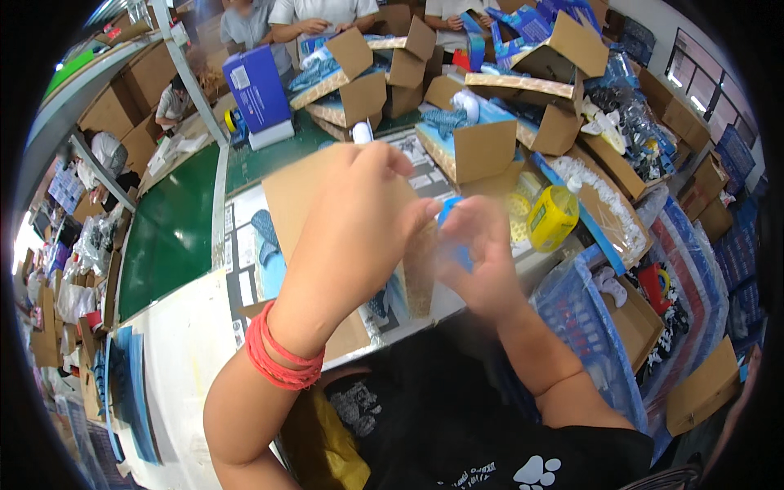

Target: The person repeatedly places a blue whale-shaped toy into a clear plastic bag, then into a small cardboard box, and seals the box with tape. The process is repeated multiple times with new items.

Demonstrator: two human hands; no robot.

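Observation:
My left hand (pixel 351 200), its wrist ringed by red bands, is raised over an open cardboard box (pixel 298 184) with its fingers curled in and its thumb towards the right. What the left fingers grip, if anything, is hidden. Close by on the right, my right hand (pixel 482 257) is smeared by motion and pinches a small blue piece (pixel 450 211) near the left thumb. Too little of that piece shows to tell its kind. Inside the box, a blue patterned item (pixel 264 233) shows left of my left forearm.
Open boxes (pixel 482 151) with blue patterned items crowd the table's far side. A yellow bottle (pixel 554 217) stands right of my right hand, above a blue plastic basket (pixel 584 318). A blue carton (pixel 256 91) is at far left. Other people (pixel 322 16) work across the table.

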